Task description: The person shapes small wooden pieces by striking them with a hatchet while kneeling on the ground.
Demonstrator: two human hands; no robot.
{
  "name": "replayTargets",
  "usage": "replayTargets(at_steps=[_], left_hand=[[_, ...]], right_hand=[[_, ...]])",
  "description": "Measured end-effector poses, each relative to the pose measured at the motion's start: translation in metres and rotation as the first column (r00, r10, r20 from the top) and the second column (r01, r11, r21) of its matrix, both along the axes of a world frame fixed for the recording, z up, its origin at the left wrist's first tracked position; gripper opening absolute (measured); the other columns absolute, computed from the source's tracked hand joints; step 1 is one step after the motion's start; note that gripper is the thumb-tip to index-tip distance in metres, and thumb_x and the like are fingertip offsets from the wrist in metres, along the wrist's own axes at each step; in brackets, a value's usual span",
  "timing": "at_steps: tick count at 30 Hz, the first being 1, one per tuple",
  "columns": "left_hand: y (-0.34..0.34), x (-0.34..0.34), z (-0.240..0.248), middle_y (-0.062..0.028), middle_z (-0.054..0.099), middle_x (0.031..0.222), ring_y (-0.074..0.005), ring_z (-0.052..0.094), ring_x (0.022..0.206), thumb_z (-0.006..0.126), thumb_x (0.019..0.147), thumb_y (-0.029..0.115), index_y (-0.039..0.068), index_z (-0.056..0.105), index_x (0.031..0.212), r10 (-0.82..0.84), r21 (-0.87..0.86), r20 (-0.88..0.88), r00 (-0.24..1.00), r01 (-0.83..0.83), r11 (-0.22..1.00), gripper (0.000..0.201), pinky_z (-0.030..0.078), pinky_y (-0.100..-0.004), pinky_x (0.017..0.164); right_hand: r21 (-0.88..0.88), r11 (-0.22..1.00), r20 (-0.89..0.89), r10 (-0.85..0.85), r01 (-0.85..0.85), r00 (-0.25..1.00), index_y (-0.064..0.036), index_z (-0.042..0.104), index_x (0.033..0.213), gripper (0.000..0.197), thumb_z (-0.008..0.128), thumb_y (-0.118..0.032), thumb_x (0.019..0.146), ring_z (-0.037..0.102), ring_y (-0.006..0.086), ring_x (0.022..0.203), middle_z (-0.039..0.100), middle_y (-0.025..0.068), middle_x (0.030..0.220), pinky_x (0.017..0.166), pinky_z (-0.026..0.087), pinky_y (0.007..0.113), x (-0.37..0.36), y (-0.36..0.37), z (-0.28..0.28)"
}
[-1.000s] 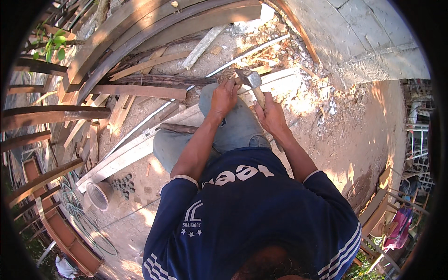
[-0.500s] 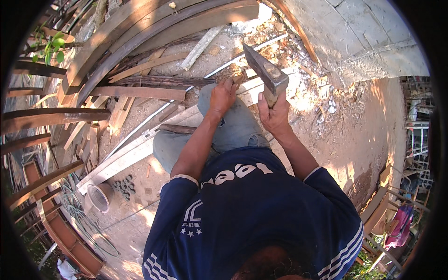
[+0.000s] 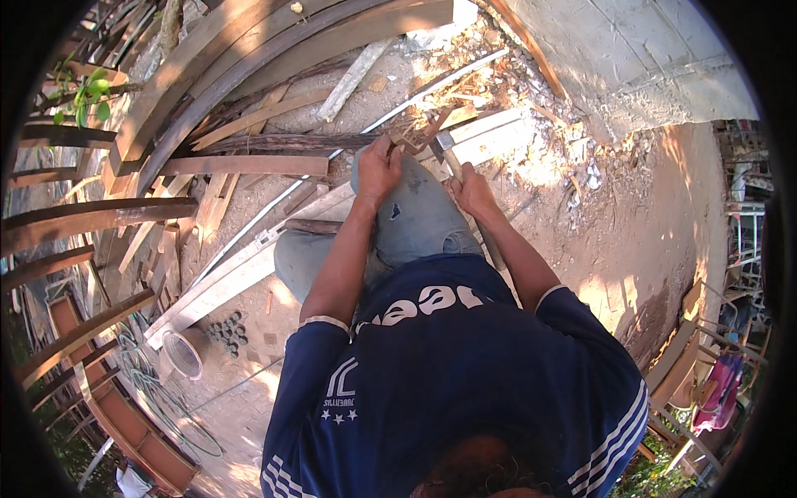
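Observation:
My right hand (image 3: 476, 191) is closed around the handle of a hammer (image 3: 446, 141). The hammer's metal head is lowered beside a small piece of brown wood (image 3: 408, 144), just past my knee. Closed fingers of my left hand (image 3: 379, 172) grip the near end of that wood piece; its exact shape is partly hidden. Beneath both lies a long pale beam (image 3: 490, 124), running diagonally across the ground and passing under my bent leg in worn grey-blue trousers (image 3: 423, 216).
Long curved timbers (image 3: 274, 58) are stacked at the upper left. Wood chips (image 3: 490, 79) litter the ground near a grey concrete slab (image 3: 647, 66). A round bucket (image 3: 181, 355), dark round pieces (image 3: 226, 332) and a green hose (image 3: 158, 398) lie at the lower left.
The hammer has swung down from a raised position to the wood piece. My right hand has lowered and shifted slightly left; my left hand has moved a little left.

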State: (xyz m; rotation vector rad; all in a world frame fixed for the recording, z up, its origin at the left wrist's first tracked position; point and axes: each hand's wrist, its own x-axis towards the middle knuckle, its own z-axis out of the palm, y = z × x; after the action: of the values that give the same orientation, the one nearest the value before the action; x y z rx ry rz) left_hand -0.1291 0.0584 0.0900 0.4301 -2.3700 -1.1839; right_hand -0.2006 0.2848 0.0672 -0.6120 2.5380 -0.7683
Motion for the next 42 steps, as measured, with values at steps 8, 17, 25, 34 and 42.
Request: replayTargets(at_steps=[8,17,25,34,42], left_hand=[[-0.006,0.018,0.006,-0.0128,0.069,0.083,-0.0166,0.067,0.077,0.066,0.091,0.013,0.003,0.064,0.114,0.020,0.379,-0.058,0.998,0.003,0.926,0.025,0.052,-0.0332,0.067],[-0.015,0.007,0.011,-0.0196,0.067,0.091,-0.0310,0.067,0.081,0.058,0.097,0.021,0.002,0.055,0.110,-0.076,0.210,0.260,0.963,0.021,0.977,0.023,0.051,-0.0432,0.071],[0.015,-0.003,0.057,-0.0260,0.065,0.103,-0.0455,0.065,0.090,0.050,0.099,0.033,0.002,0.045,0.105,-0.091,-0.221,0.652,0.753,0.304,0.927,0.032,0.051,-0.0533,0.080],[0.027,0.018,0.035,-0.0278,0.065,0.093,-0.0487,0.064,0.085,0.053,0.099,0.027,0.001,0.043,0.102,-0.123,-0.272,0.454,0.882,0.268,0.924,0.028,0.050,-0.0550,0.077],[0.025,0.017,0.042,-0.0251,0.065,0.093,-0.0448,0.065,0.089,0.052,0.098,0.028,0.002,0.043,0.101,-0.091,-0.234,0.590,0.802,0.278,0.932,0.027,0.052,-0.0535,0.077]], right_hand=[[0.158,0.979,0.078,-0.143,0.129,0.987,0.0046,0.050,0.117,0.042,0.058,-0.028,0.092,0.065,0.0497,0.095,0.065,0.0346,0.096,0.082,0.052,0.053,0.001,0.031,-0.017],[0.029,0.999,0.149,-0.035,0.031,0.988,0.0030,0.050,0.109,0.036,0.060,-0.025,0.090,0.064,0.0484,0.091,0.064,0.0321,0.091,0.078,0.050,0.054,0.011,0.027,-0.057],[-0.421,0.907,-0.021,-0.018,0.007,1.000,0.0010,0.051,0.111,0.030,0.063,-0.021,0.094,0.064,0.0265,0.062,0.062,0.0206,0.072,0.058,0.049,0.038,-0.010,-0.012,0.073],[-0.200,0.970,-0.019,0.136,-0.138,0.990,0.0020,0.049,0.108,0.033,0.064,-0.023,0.093,0.066,0.0430,0.070,0.061,0.0268,0.073,0.065,0.050,0.048,-0.019,-0.002,-0.033],[-0.392,0.918,-0.121,0.011,-0.058,0.993,0.0016,0.051,0.112,0.031,0.063,-0.021,0.095,0.067,0.0364,0.063,0.061,0.0221,0.065,0.056,0.050,0.042,-0.013,-0.029,0.064]])
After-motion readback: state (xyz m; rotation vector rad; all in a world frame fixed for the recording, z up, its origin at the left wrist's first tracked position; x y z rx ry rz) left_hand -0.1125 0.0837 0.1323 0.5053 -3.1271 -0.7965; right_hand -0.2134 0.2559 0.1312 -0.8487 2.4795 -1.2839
